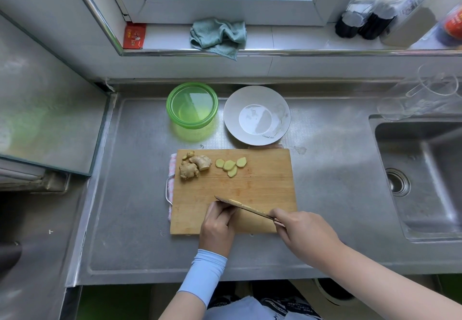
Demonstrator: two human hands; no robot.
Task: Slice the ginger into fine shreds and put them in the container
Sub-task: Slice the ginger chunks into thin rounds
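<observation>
A wooden cutting board (260,187) lies on the steel counter. Knobbly ginger pieces (195,166) sit at its far left corner, with a few pale ginger slices (231,166) beside them. Near the board's front edge my right hand (300,229) grips the handle of a knife (246,207), whose blade points left across the board. My left hand (218,224) is next to the blade with curled fingers against it; whatever lies under those fingers is hidden. Behind the board stands an empty green container (170,109).
A white bowl (231,122) stands right of the green container. The sink (420,182) is at the right, with clear plastic jugs (425,94) behind it. A green cloth (217,36) and dark bottles (362,24) rest on the windowsill. A glass stove cover (50,119) is at the left.
</observation>
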